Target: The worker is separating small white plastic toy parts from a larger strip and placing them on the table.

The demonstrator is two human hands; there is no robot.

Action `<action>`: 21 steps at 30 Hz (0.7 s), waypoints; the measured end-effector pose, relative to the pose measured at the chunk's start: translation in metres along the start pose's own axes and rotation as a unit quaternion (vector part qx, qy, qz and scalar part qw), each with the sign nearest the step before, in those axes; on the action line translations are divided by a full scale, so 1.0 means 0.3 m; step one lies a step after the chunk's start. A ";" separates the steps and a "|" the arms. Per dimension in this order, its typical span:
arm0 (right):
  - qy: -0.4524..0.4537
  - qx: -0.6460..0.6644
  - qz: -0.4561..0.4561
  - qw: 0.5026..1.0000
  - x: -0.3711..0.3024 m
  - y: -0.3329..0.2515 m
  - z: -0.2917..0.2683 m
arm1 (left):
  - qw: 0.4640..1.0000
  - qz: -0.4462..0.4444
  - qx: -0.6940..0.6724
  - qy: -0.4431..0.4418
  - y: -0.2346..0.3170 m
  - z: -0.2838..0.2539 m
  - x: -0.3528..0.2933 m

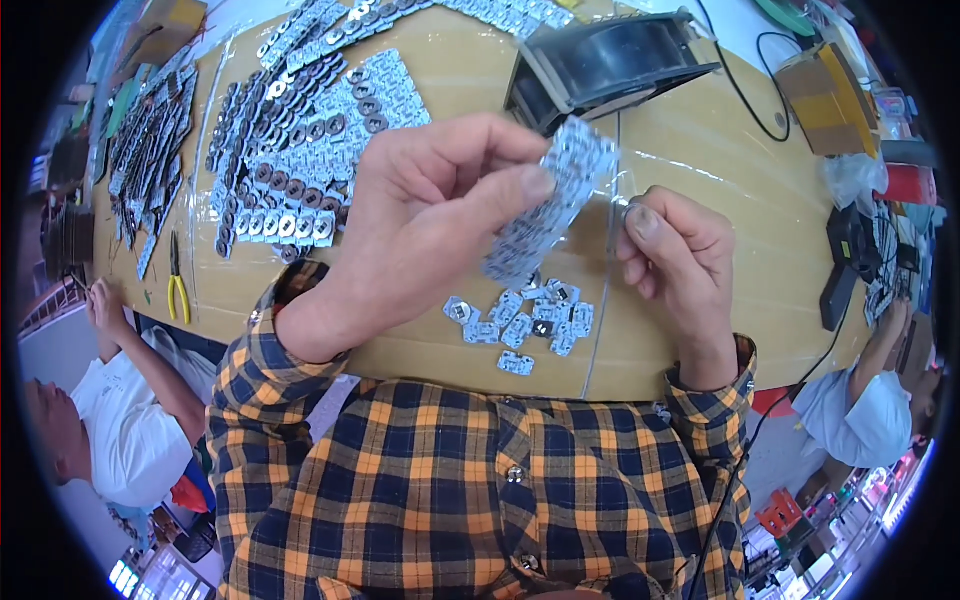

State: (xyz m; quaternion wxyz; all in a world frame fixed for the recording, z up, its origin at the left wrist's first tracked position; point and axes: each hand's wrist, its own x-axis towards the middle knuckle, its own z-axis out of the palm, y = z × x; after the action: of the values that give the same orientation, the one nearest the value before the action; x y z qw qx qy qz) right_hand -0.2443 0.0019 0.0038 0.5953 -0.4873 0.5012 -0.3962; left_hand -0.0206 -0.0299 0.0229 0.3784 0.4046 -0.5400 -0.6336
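My left hand (425,215) is closed on a circuit board panel (556,210), a light blue-white strip gripped between thumb and fingers and tilted above the table. Just right of the panel, my right hand (682,250) is pinched, thumb against the fingers. A small dark, shiny bit shows at its fingertips, too small to name. Below the panel lies a loose cluster of small separate circuit boards (518,330), some with a dark part on them. To the left of my left hand spreads a heap of board strips with round dark parts (285,185).
A black fan (610,70) stands on the brown table (740,240) ahead. Far left are a stack of dark strips (150,150) and yellow-handled pliers (177,290). At right sit a cardboard box (828,98), a black tool (848,260) and a cable. People sit on both sides.
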 end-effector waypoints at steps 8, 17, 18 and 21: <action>-0.078 -0.030 -0.021 0.996 -0.026 0.001 -0.015 | 0.962 -0.020 -0.201 0.182 -0.068 0.064 -0.103; -0.146 -0.117 -0.129 0.974 -0.023 0.011 0.010 | 0.927 -0.043 -0.301 0.217 -0.103 0.054 -0.117; -0.131 -0.109 -0.127 0.977 -0.023 0.012 0.020 | 0.928 -0.043 -0.303 0.215 -0.104 0.059 -0.118; -0.126 -0.111 -0.156 0.973 -0.014 0.026 0.033 | 0.925 -0.066 -0.310 0.209 -0.106 0.072 -0.119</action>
State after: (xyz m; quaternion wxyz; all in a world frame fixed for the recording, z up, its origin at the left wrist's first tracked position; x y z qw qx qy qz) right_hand -0.2356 0.0094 -0.0026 0.5269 -0.6683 0.3810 -0.3614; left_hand -0.0281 0.0151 -0.0030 0.5466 0.4253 -0.1973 -0.6939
